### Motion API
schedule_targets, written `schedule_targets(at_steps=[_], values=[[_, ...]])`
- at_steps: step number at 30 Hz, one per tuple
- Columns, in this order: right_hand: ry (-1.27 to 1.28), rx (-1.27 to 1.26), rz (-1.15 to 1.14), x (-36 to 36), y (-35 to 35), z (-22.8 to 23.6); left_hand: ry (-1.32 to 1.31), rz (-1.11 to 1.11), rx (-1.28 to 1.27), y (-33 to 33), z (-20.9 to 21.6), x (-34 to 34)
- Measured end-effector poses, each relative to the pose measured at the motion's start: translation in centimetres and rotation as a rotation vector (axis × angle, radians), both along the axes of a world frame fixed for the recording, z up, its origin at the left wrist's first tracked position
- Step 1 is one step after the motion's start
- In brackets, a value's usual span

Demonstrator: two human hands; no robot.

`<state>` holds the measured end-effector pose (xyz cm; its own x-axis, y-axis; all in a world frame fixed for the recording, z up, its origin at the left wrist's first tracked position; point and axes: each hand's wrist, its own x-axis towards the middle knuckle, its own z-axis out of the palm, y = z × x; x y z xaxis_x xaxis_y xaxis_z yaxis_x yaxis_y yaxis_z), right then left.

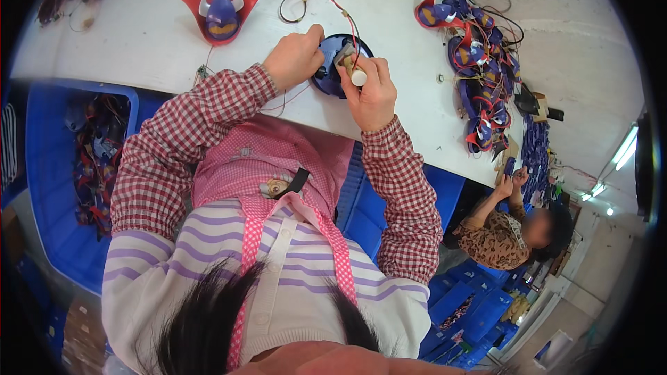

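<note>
A dark blue, round, bowl-like plastic shell point(326, 82) lies on the white table in front of me, its hollow side up. My right hand point(373, 94) is closed around a small tan-and-grey device with a cream round end point(358, 78), held over the shell. Red and black wires point(352, 24) run from that device up across the table. My left hand point(294, 60) is closed at the shell's left rim, its fingertips partly hidden; what they grip, if anything, I cannot make out. A thin red wire point(295, 99) trails below the shell.
A red, purple and white winged toy piece point(222, 17) lies at the upper left of the table point(410, 83). Several similar pieces point(479, 62) are heaped along the right. A blue bin point(48, 187) with more parts stands at left. Another person point(500, 236) works at far right.
</note>
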<state>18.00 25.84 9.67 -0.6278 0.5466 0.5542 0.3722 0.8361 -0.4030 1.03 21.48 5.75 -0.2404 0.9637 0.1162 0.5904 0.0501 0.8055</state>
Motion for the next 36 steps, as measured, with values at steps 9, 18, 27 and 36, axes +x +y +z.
schedule_targets(at_steps=[9, 18, 27, 36], values=[[-0.038, 0.003, 0.016, 0.0, -0.1, 0.2, -0.036, -0.008, -0.001, 0.1, -0.1, 0.2], [-0.112, -0.188, -0.004, -0.6, -0.2, 0.8, -0.074, 0.021, 0.024, 0.1, -0.8, 0.1], [-0.109, -0.337, 0.03, -1.3, 0.4, 1.4, -0.014, 0.041, 0.05, -0.4, 0.0, 0.0], [0.034, -0.148, -0.02, 0.8, -2.0, 1.2, 0.436, -0.194, 0.176, -11.1, 6.0, -10.4]])
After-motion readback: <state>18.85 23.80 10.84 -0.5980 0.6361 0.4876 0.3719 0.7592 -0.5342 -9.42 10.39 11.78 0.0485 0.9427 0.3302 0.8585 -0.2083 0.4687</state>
